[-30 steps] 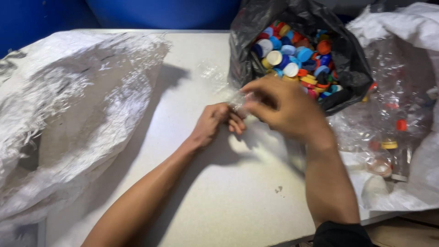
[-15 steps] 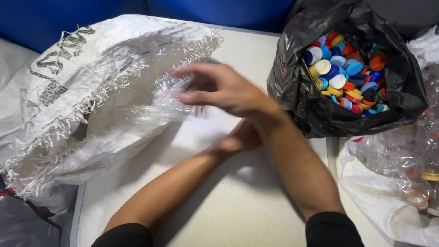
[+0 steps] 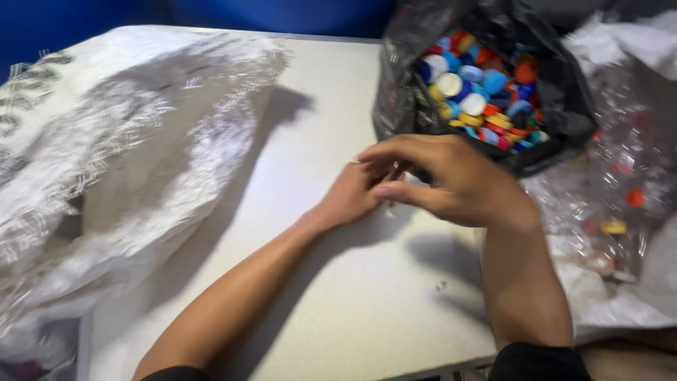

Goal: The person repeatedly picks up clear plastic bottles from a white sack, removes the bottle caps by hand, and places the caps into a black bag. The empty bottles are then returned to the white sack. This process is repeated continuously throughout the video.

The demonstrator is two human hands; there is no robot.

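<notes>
— Looking at the two hands, where do they meet?

— Over the middle of the pale worktop [image 3: 338,310]. The left hand [image 3: 352,197] lies low, fingers curled; the right hand [image 3: 451,180] arches over it from the right, fingers bent narrow. Something small is pinched between them, but I cannot tell what; it is blurred.

— And what is nearest?

— The black bag [image 3: 557,106] full of coloured bottle caps [image 3: 479,85] is just beyond the hands, far and right; the right hand is nearer to it. Clear plastic bottles [image 3: 620,204] lie right, the big white woven sack [image 3: 120,162] left.
</notes>
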